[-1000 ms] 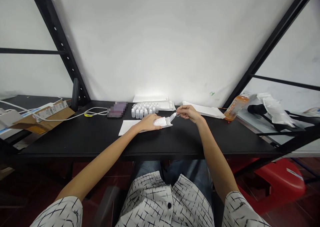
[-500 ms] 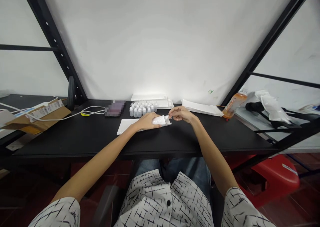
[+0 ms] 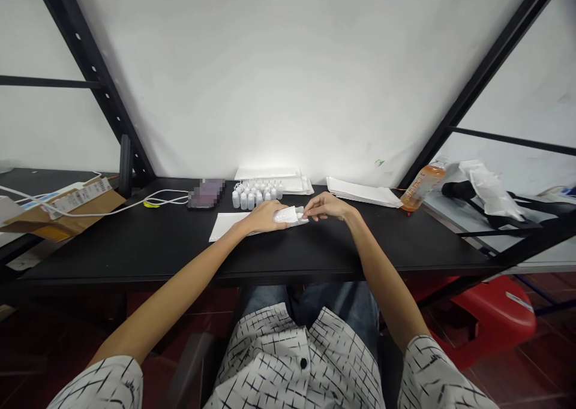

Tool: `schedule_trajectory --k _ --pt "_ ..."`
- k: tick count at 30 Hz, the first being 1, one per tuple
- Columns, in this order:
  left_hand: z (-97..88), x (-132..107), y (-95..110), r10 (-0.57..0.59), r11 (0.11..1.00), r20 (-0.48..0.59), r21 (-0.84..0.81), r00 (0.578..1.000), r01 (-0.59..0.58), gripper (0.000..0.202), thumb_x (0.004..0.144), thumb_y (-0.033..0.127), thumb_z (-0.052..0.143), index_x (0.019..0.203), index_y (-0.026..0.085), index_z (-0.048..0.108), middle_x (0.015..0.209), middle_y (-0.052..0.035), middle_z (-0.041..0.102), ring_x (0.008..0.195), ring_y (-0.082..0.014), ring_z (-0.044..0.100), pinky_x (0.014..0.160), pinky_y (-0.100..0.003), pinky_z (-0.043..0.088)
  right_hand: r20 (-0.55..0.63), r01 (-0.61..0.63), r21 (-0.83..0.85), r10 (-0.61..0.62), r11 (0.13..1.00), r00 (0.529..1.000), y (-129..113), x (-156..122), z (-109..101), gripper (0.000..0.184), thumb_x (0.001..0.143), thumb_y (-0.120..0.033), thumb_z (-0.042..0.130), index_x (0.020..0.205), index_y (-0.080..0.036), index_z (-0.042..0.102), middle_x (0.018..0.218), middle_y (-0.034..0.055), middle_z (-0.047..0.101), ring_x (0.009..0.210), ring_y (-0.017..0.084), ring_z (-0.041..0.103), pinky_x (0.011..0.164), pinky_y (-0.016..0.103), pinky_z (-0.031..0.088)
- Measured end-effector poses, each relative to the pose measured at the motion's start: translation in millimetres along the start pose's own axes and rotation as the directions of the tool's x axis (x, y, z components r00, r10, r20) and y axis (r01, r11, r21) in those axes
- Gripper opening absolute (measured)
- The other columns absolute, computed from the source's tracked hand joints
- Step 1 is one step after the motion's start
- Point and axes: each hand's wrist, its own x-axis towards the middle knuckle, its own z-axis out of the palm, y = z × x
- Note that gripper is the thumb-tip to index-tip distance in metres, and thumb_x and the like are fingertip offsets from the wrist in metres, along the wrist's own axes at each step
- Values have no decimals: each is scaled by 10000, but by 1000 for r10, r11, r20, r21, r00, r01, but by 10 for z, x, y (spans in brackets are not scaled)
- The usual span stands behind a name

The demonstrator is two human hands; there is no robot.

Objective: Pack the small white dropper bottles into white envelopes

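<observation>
behind the front edge of the bench (image 3: 135, 247), the left hand (image 3: 262, 218) grips a white pouch (image 3: 287, 214), likely light and soft, best held mid-length; whether the right hand (image 3: 326, 206) grips is unclear.

You're working around the bottle cluster (image 3: 251, 201) on the desk (image 3: 135, 253). Paper stack (image 3: 294, 185) is lying right behind it. Ahead of it, slightly right, your left hand (image 3: 265, 218) is gripping the pouch (image 3: 286, 214); your right hand (image 3: 327, 207) is sitting at the pouch's right end. Right of the cluster: second stack (image 3: 362, 191), then drink bottle (image 3: 423, 187). Left: pixelated item (image 3: 206, 193), cable (image 3: 90, 216), carton (image 3: 56, 232).
</observation>
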Motion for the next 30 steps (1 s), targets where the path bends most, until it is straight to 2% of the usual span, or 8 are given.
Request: schedule_trajectory --k 3,7,13,18,22,27,30 --pt "0 -6 26 24 1000 7 -6 1000 -24 565 778 492 674 1265 207 687 1156 -99 685 1030 -285 640 866 -353 483 45 -39 -62 41 997 998 9 62 109 213 606 -278 810 747 -122 780 606 31 665 527 95 529 437 197 305" --pt "-11 -13 49 34 999 9 -10 999 -34 521 787 468 669 1240 212 694 1140 -90 678 1014 -277 635 836 -343 480 1 -30 -53 30 998 1000 6 125 242 134 600 -207 726 705 -128 753 552 -25 585 511 66 445 477 197 311" --pt "-13 -20 63 45 999 -4 6 999 -45 521 789 457 671 1255 223 679 1138 -77 680 990 -272 640 815 -338 481 34 2 -28 -1 1000 999 1 144 314 138 589 -174 626 667 -116 724 510 -46 528 503 63 389 493 212 295" --pt "-9 -20 67 34 999 -5 13 999 -33 541 791 455 677 1278 218 665 1158 -81 679 1039 -280 639 851 -351 481 12 12 -22 -12 1000 1000 -35 143 349 124 588 -200 662 663 -118 718 517 -42 549 509 73 409 504 224 317" --pt "-53 -32 113 33 997 39 67 999 -36 567 811 502 663 1310 233 644 1186 -85 678 1076 -293 638 874 -363 482 -52 16 -81 -20 997 998 -63 104 260 173 607 -256 741 710 -117 746 556 -15 606 503 80 450 522 240 358" --pt "-128 -121 170 17 962 128 268 992 -51 816 795 598 665 1509 262 456 1348 -136 605 1196 -359 592 960 -444 467 -203 5 -169 -39 986 978 -2 -5 27 277 691 -380 769 788 -121 774 703 46 706 491 74 463 493 242 337" --pt "-139 -185 187 -2 944 148 325 989 -47 739 824 480 638 1507 261 457 1350 -133 604 1175 -351 612 939 -445 490 -295 -33 -200 -28 979 955 68 -43 -81 304 737 -430 745 734 -126 752 714 59 717 484 75 469 467 234 310"
